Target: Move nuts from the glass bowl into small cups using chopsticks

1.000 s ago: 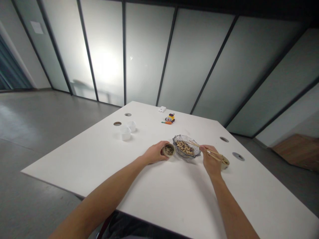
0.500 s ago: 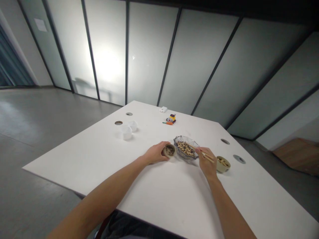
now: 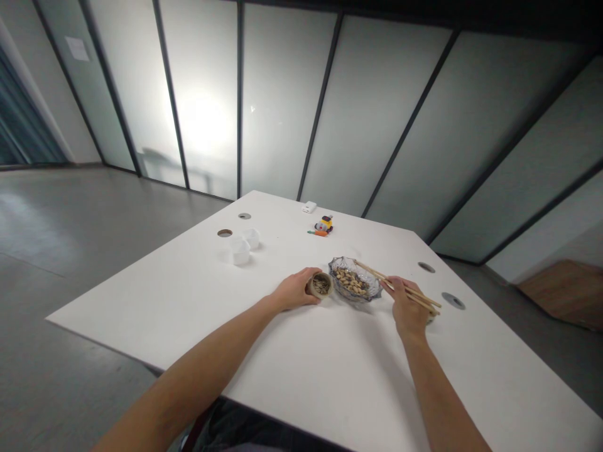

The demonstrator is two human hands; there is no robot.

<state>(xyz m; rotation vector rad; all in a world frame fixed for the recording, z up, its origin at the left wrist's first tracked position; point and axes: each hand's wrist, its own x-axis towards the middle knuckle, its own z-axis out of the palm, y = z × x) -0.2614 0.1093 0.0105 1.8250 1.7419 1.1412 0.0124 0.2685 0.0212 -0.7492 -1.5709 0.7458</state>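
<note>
My left hand (image 3: 298, 289) is wrapped round a small cup (image 3: 328, 290) that holds what look like striped sunflower seeds (image 3: 321, 285). Just right of the cup stands a clear faceted glass bowl (image 3: 374, 295) with peanuts (image 3: 351, 280) and darker seeds mixed in it. My right hand (image 3: 406, 307) grips a pair of wooden chopsticks (image 3: 377, 272), whose tips reach over the bowl's far rim. Behind this hand, a pale green bowl (image 3: 431, 317) is mostly hidden.
Two white translucent containers (image 3: 240, 252) stand at the left on the white table (image 3: 188, 307). Farther back are a yellow and grey toy (image 3: 324, 224), an orange carrot-shaped item (image 3: 320, 233) and a white box (image 3: 309, 207). Round holes (image 3: 225, 233) pierce the tabletop near its sides.
My right hand has moved right with the chopsticks, lifting their tips from the nuts to above the far rim. It now covers most of the green bowl. My left hand stays still.
</note>
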